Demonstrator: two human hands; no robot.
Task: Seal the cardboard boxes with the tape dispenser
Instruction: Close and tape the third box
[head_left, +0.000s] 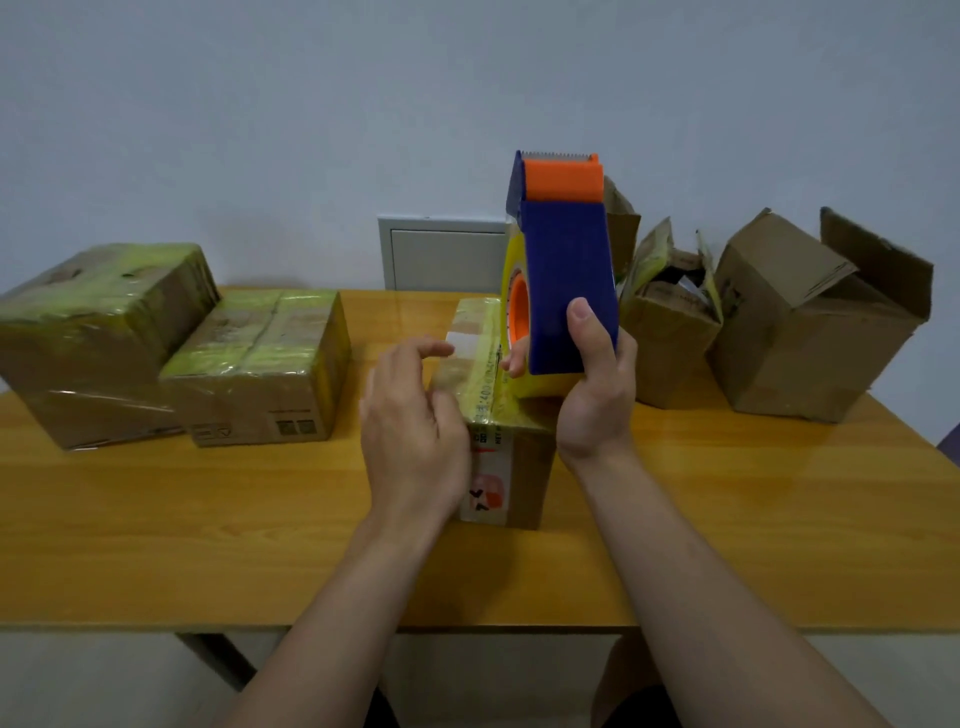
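A small cardboard box (511, 467) stands in the middle of the wooden table (208, 545), its top covered with yellowish tape. My right hand (592, 400) grips a blue and orange tape dispenser (566, 280), held upright above the box's right side with its toothed blade pointing up. A roll of yellow tape sits in the dispenser. My left hand (415, 415) rests against the box's left side, fingers relaxed and loosely spread over the taped top.
Two taped boxes sit at the left: a large box (98, 338) and a flatter box (260, 369) beside it. Open, untaped boxes stand at the right, a crumpled box (670, 343) and a bigger box (810, 332). A white panel (441, 254) is on the wall behind.
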